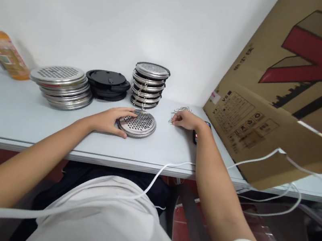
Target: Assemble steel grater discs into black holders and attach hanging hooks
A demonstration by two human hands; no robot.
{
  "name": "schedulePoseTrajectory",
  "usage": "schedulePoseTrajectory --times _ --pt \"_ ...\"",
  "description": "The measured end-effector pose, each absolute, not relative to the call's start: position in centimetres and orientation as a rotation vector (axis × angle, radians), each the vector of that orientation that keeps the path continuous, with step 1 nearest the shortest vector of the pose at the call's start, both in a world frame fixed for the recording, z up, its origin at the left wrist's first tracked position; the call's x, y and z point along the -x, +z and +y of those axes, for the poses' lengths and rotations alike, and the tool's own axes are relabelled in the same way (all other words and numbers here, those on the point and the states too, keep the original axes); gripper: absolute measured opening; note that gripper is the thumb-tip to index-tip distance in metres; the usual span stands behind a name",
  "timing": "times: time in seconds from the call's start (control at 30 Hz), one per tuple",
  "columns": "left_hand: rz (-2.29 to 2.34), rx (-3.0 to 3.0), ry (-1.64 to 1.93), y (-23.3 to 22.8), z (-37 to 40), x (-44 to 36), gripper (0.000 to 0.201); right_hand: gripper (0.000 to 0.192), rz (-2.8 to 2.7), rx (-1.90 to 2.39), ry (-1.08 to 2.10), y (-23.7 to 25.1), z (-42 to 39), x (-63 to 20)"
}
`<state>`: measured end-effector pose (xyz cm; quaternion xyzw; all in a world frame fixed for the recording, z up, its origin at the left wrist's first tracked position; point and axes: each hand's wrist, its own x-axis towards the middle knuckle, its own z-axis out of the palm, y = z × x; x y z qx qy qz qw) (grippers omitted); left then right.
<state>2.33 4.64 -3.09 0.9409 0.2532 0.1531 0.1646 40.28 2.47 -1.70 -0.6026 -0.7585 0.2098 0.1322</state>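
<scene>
A round perforated metal disc case (142, 125) lies flat near the table's front edge. My left hand (112, 120) is at its left side, fingers over the top and thumb against the rim. To the right, my right hand (186, 120) is closed in a pinch low over the table, with a small wire clip (170, 121) at its fingertips. Just behind that hand is a small pile of wire clips (182, 109). Behind the disc case stands a stack of similar cases (150, 81), with wire clips hanging down its front.
On the left are a stack of perforated metal lids (61, 75), black round bases (108, 79) and an orange bottle (5, 51). A large cardboard box (272, 113) leans on the right. A phone (195, 137) lies beneath my right forearm. A white cable (169, 165) crosses the table's front edge.
</scene>
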Motion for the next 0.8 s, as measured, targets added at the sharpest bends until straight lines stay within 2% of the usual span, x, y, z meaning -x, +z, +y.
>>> schedulePoseTrajectory --times 0.3,0.6,0.8 --pt "0.721 -2.673 0.418 -2.7 4.4 -2.6 0.096 0.022 -2.065 1.468 0.725 -2.2 3.0 -38.5" --pt "0.749 -2.654 0.416 -2.6 4.2 -2.6 0.097 0.016 -1.827 1.320 0.679 -2.0 2.9 -37.0" --pt "0.731 -2.649 0.436 -2.7 4.4 -2.6 0.096 0.023 -1.629 1.203 0.916 -1.6 2.3 -36.2"
